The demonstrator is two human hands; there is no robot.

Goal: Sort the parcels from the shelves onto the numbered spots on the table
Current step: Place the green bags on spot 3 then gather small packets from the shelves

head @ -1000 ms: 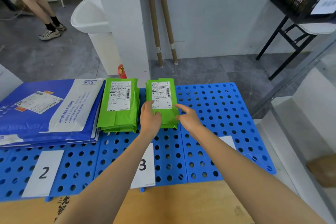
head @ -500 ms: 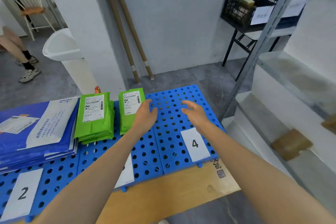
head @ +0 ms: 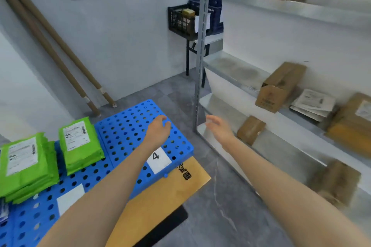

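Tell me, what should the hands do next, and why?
Probably reach the right hand to the small brown box on the shelf and grip it. That hand and the left hand hold nothing, the box lies nearest the right hand, and the spot marked 4 has no parcel on it.

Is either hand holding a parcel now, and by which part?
Nothing is held. The left hand hovers empty over the blue perforated mat; the right hand is empty too, fingers relaxed.
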